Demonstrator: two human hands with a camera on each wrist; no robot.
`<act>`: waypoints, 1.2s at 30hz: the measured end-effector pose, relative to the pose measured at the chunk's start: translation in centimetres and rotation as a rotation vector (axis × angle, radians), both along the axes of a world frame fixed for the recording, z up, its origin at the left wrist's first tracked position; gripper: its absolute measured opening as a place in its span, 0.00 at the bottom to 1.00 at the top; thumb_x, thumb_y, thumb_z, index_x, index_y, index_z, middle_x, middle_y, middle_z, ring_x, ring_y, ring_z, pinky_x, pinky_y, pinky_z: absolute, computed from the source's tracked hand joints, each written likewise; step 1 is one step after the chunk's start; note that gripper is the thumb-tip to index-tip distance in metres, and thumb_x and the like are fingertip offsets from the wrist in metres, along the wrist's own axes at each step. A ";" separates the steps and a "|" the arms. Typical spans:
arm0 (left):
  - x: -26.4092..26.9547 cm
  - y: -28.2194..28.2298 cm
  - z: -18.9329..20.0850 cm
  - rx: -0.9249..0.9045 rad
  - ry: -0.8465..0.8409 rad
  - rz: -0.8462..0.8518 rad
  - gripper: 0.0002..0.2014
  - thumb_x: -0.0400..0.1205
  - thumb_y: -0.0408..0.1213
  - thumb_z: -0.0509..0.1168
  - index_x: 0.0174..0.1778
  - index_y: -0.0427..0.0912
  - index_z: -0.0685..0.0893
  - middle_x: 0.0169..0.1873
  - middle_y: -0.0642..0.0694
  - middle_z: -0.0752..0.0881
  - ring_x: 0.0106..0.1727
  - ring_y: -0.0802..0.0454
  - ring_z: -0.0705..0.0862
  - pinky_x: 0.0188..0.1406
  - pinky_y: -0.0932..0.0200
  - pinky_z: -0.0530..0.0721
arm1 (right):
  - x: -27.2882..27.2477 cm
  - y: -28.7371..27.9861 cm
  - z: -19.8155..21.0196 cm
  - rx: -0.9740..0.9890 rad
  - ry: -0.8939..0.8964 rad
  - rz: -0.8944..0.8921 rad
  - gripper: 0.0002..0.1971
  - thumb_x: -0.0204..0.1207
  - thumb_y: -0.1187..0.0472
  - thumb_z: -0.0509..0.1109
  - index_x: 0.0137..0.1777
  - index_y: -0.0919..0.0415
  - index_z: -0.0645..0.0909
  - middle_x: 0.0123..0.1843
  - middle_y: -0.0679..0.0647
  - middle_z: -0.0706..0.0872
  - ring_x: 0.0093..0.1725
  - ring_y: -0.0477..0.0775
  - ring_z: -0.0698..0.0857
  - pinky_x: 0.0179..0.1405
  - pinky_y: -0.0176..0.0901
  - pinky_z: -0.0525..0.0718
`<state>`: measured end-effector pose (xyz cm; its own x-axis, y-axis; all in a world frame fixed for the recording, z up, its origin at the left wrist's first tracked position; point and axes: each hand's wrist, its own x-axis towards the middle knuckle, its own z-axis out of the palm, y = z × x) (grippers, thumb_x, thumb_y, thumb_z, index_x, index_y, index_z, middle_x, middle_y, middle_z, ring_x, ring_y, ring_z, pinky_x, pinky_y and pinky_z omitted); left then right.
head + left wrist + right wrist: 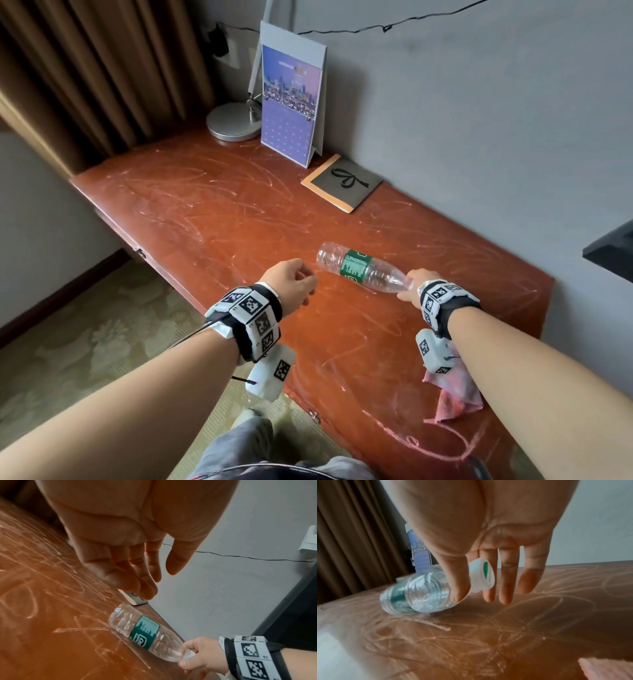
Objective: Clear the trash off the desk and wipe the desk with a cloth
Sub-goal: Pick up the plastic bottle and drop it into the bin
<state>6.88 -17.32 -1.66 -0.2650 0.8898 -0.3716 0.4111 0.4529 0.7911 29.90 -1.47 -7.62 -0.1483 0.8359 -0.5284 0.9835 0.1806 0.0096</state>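
Observation:
A clear plastic bottle (359,267) with a green label lies on its side on the chalk-scribbled brown desk (239,212). Its white cap (482,573) points toward me. My right hand (416,279) pinches the bottle's neck between thumb and forefinger, and the other fingers hang straight. In the right wrist view the neck end of the bottle (419,592) sits slightly raised under that hand (472,592). My left hand (294,281) hovers just left of the bottle's base, fingers loosely curled and holding nothing. A pink cloth (455,394) lies crumpled under my right forearm.
At the back stand a purple desk calendar (291,113) and a silver lamp base (233,121). A grey notebook (342,181) lies against the wall. A dark screen corner (613,253) juts in at right. Brown curtains (85,75) hang at left.

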 end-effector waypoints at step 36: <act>33.0 -2.8 -1.2 -0.017 0.037 -1.027 0.08 0.83 0.38 0.64 0.38 0.45 0.81 0.33 0.48 0.89 0.29 0.55 0.85 0.36 0.58 0.84 | 33.4 -35.2 -3.0 0.050 0.194 -1.390 0.22 0.78 0.51 0.70 0.67 0.62 0.79 0.65 0.60 0.84 0.60 0.61 0.84 0.49 0.41 0.78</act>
<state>39.90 -20.17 -2.90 0.6094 0.6883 -0.3936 0.6305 -0.1197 0.7669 63.34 -36.70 -10.57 0.7383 0.3748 -0.5607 0.3418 -0.9246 -0.1679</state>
